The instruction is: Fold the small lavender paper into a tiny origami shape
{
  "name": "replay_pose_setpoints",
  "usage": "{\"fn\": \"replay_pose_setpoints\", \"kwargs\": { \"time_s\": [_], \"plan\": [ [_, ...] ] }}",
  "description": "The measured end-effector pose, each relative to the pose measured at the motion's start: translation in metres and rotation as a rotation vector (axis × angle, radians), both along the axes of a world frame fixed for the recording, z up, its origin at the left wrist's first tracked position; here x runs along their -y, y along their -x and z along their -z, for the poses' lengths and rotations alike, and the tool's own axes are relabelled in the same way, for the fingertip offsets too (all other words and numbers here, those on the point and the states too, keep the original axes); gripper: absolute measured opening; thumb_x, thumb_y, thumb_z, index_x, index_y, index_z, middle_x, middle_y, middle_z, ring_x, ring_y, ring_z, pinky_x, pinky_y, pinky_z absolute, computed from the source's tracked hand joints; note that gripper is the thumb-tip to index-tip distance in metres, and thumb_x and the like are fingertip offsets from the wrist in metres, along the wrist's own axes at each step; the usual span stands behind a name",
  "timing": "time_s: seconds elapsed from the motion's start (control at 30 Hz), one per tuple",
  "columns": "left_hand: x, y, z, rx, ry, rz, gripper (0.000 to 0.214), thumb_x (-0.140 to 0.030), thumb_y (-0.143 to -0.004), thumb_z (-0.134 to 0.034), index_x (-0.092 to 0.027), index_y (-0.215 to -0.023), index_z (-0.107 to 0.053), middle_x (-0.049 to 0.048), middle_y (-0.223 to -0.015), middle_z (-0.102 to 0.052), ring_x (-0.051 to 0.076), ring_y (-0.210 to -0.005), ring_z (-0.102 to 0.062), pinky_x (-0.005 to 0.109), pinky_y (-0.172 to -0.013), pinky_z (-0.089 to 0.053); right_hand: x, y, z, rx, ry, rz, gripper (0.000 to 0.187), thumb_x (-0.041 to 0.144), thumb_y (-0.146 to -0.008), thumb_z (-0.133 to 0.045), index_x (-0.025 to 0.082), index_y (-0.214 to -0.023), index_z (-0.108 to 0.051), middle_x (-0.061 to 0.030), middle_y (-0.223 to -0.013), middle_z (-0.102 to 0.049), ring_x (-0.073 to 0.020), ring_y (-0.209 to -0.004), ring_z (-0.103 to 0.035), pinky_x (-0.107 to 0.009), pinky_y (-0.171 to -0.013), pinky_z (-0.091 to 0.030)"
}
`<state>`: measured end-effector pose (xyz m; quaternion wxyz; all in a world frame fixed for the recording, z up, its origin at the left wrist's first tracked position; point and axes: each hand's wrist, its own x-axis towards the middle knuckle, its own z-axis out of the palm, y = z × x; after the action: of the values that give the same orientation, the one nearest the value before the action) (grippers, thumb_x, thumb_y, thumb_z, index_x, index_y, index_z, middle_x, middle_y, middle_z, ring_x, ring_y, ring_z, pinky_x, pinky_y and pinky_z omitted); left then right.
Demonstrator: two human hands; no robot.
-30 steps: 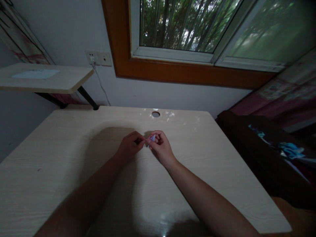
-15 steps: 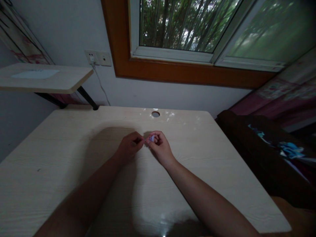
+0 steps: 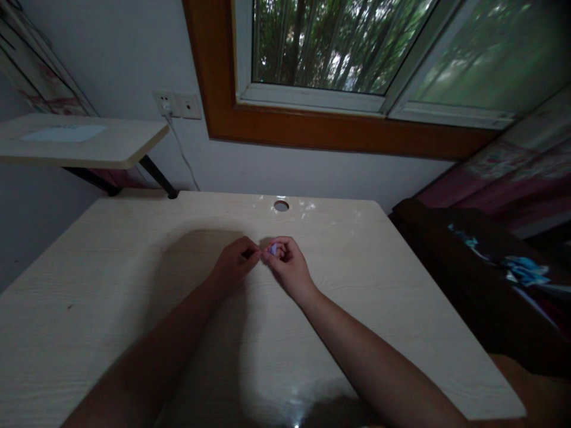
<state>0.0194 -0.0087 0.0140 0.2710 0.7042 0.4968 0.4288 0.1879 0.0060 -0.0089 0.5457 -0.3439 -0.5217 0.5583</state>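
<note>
Both my hands meet over the middle of a pale wooden desk [image 3: 111,279]. My right hand [image 3: 289,268] is closed in a pinch on a tiny pale purple piece [image 3: 273,248], perhaps folded paper. My left hand [image 3: 234,263] is closed too, its fingertips pressed against the same small piece from the left. Most of the piece is hidden between the fingers. Both forearms reach in from the bottom of the view.
A round cable hole [image 3: 281,205] sits near the desk's far edge. A small side table [image 3: 116,145] stands at the left, under a wall socket [image 3: 177,104] with a cord. A window is above. Dark furniture with cloth [image 3: 491,273] lies to the right.
The hands have stayed in nearly the same spot. Only the fingers have shifted slightly around the small piece.
</note>
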Motion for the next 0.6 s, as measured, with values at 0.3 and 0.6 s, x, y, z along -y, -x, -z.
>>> {"fn": "replay_pose_setpoints", "kwargs": {
  "time_s": [0.3, 0.6],
  "plan": [
    [-0.0003, 0.0026, 0.0040, 0.047, -0.017, -0.020, 0.010, -0.024, -0.087, -0.058, -0.018, -0.079, -0.059, 0.0000, -0.078, -0.059, 0.012, -0.070, -0.057, 0.023, -0.065, -0.047, -0.0001, -0.0002, -0.0050, -0.018, 0.039, 0.017, 0.032, 0.032, -0.073, -0.080, 0.024, -0.099, -0.064, 0.0018, -0.080, -0.066, -0.0110, -0.064, -0.053, -0.025, -0.061, -0.044],
    [-0.0013, 0.0023, 0.0029, 0.067, 0.015, -0.033, 0.016, -0.031, -0.089, -0.057, -0.018, -0.080, -0.061, 0.0011, -0.079, -0.062, 0.013, -0.070, -0.057, 0.023, -0.064, -0.046, -0.0006, -0.0012, -0.0062, -0.042, 0.071, 0.015, 0.029, 0.030, -0.072, -0.082, 0.023, -0.096, -0.067, 0.0008, -0.082, -0.067, -0.0111, -0.068, -0.056, -0.026, -0.065, -0.045]
  ]
}}
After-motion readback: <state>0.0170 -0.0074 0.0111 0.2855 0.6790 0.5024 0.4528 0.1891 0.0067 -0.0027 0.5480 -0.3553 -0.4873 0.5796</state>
